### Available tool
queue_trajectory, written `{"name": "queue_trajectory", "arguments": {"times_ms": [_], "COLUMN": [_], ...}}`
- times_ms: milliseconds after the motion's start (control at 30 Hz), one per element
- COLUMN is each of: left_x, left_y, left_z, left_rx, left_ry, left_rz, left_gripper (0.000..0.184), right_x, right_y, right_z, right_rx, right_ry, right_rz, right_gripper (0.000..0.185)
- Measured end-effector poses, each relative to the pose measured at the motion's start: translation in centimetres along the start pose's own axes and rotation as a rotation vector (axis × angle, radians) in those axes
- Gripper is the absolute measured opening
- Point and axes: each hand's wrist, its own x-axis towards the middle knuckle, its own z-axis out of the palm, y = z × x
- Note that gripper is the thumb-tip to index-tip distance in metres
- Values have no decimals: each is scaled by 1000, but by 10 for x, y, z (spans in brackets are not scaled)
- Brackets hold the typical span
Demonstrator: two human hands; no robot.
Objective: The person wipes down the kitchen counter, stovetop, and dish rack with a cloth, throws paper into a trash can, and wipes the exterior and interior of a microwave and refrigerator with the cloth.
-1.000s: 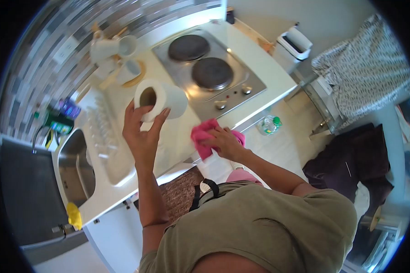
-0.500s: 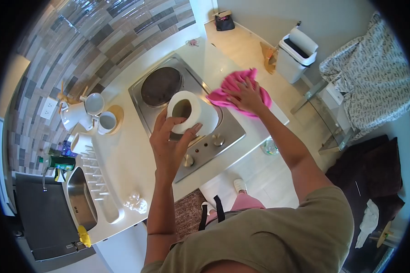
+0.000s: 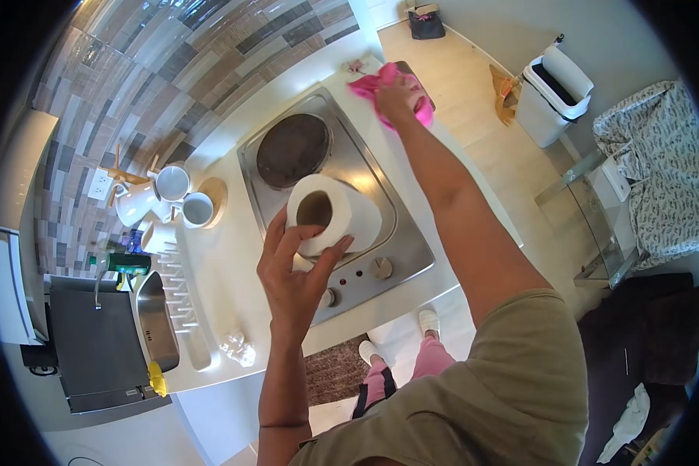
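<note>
My left hand (image 3: 297, 268) grips a white paper towel roll (image 3: 357, 217) by its near end, fingers at the hollow core and thumb on the side. The roll is held over the steel cooktop (image 3: 361, 167), hiding part of it. A dark round hotplate (image 3: 293, 150) shows beyond the roll. At the counter's far end my right hand (image 3: 400, 99) presses on a bunched pink cloth (image 3: 423, 116), its fingertips partly hidden in the folds. A dark brown flat object (image 3: 418, 84) lies right beside the cloth at the counter edge.
To the left stand white mugs (image 3: 172, 183), a wooden round board (image 3: 216, 203), a dish rack (image 3: 180, 291) and a sink (image 3: 157, 326). A crumpled clear plastic piece (image 3: 237, 349) lies on the counter (image 3: 245, 311). A white bin (image 3: 547, 109) and glass table (image 3: 598, 210) stand to the right.
My right hand has moved with the pink cloth from beside the cooktop to the counter's far end. The dark brown object is now visible there. My left hand still holds the roll.
</note>
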Motion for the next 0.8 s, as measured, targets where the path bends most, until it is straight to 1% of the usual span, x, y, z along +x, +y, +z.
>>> {"name": "queue_trajectory", "arguments": {"times_ms": [33, 67, 100, 167, 233, 267, 300, 333, 367, 433, 467, 500, 533, 567, 600, 667, 700, 733, 767, 800], "left_x": [-1, -2, -2, 1, 0, -3, -7, -8, -9, -13, -13, -13, -12, -9, 2, 39, 68, 101, 140, 178], "left_y": [-1, -4, -2, 10, 20, 21, 17, 16, 18, 19, 10, 10, 10, 11, 10, 4, -6, -12, -32, -50], "left_z": [6, 17, 28, 49, 70, 85, 101, 113, 118, 123, 132, 129, 124, 121, 118, 118, 123, 127, 137, 145], "left_rx": [-6, -119, -237, -277, -195, -207, -179, -148, -151, -240, -209, -212, -181, -147, -138, -247, -118, -141, -6, 92], "left_ry": [-1, 0, 5, -54, -120, -121, -180, -233, -233, -402, -452, -450, -491, -532, -532, -487, -365, -320, -207, -166], "left_rz": [-3, -11, -17, 80, 160, 164, 181, 203, 216, 149, 197, 200, 251, 300, 298, 271, 380, 256, 367, 389], "left_gripper": [24, 26, 29, 30, 31, 31, 32, 33, 33, 36, 40, 40, 42, 45, 45, 44, 42, 36, 29, 25], "right_x": [3, -1, -12, -56, -120, -146, -171, -197, -221, -254, -260, -263, -258, -243, -227, -197, -172, -152, -139, -118], "right_y": [13, 26, 44, 81, 113, 132, 150, 167, 181, 212, 232, 245, 247, 252, 253, 219, 206, 185, 159, 146], "right_z": [-1, 1, -6, -31, -65, -68, -70, -79, -90, -114, -120, -123, -128, -135, -144, -166, -157, -155, -159, -143], "right_rx": [58, 51, 36, 102, 82, 75, 70, 63, 61, 35, 12, -10, -13, 22, 66, 177, 237, 364, 375, 507], "right_ry": [-77, 5, 9, -160, -94, -111, -128, -139, -151, -253, -151, -56, -59, 100, 261, 331, 317, 262, 65, -136], "right_rz": [98, 191, 191, 40, -50, -20, 10, 69, 128, 212, 206, 198, 196, 138, 84, -261, -367, -517, -570, -691], "right_gripper": [44, 44, 44, 38, 38, 39, 39, 40, 41, 41, 34, 34, 34, 40, 49, 47, 50, 49, 50, 54]}}
